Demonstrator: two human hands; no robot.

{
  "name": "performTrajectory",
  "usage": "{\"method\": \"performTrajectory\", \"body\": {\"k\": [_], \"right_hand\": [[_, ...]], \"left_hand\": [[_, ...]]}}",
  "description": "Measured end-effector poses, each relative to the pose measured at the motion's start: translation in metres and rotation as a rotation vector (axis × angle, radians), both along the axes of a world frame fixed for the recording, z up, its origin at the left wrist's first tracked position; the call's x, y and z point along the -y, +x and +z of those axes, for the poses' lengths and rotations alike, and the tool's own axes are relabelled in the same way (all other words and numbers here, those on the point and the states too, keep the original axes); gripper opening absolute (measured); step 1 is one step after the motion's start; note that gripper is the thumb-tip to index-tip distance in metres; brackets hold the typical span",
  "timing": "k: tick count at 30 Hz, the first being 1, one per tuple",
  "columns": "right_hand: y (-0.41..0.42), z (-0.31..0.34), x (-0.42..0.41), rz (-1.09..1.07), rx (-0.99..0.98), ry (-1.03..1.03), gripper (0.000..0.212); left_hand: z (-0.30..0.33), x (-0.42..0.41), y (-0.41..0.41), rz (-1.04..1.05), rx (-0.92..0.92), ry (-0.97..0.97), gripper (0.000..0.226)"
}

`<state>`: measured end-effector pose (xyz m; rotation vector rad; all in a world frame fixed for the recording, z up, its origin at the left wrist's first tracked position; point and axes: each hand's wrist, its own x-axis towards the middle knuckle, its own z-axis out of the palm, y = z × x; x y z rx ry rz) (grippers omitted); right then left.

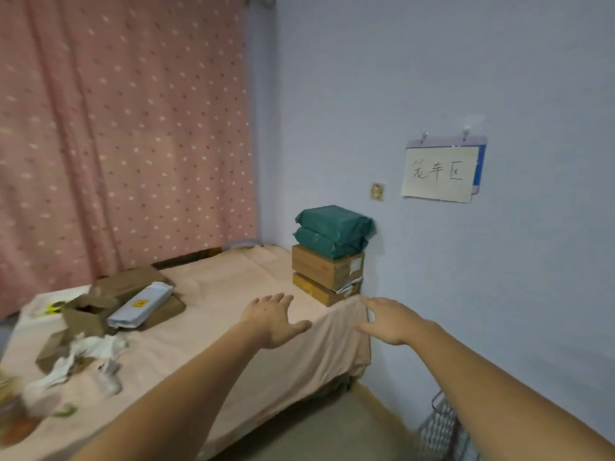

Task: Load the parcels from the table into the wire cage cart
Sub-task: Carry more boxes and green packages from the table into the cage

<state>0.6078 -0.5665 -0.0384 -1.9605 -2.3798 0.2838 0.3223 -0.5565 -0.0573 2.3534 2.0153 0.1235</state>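
Both hands are empty and spread open, fingers apart, reaching forward over the near corner of a table [233, 294] draped in a pale peach cloth. Left hand [271, 319] hovers palm down above the cloth; right hand [387, 319] hovers just past the table's right edge, its fingertips pointing toward a stack of parcels. That stack stands at the table's far right corner, against a pale blue wall: two green plastic-wrapped parcels [334, 231] lie on top of two brown cardboard boxes [327, 274], one box upon the other. Neither hand touches the stack. On the table's left side lies a loose heap of flattened cardboard [128, 284] with a white mailer bag [141, 306] across it, and crumpled white wrapping nearer the camera. Behind the table hangs a pink dotted curtain [123, 128]. Right of the stack, a handwritten paper sign [439, 173] hangs on the wall. Below the right forearm, beside the table on the floor, a corner of the wire cage cart [441, 427] shows.
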Motion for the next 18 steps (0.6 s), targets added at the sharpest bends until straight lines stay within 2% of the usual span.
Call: {"method": "performTrajectory", "body": {"k": [7,18], "right_hand": [[-0.060,0.009,-0.077,-0.005,0.019,0.010,0.104],[-0.084,0.002,-0.229,-0.032,0.010,-0.004,0.094]], "left_hand": [[0.006,-0.066,-0.065,0.003,-0.013,-0.019,0.105],[0.014,-0.207,-0.097,0.016,-0.028,-0.022,0.095]]}}
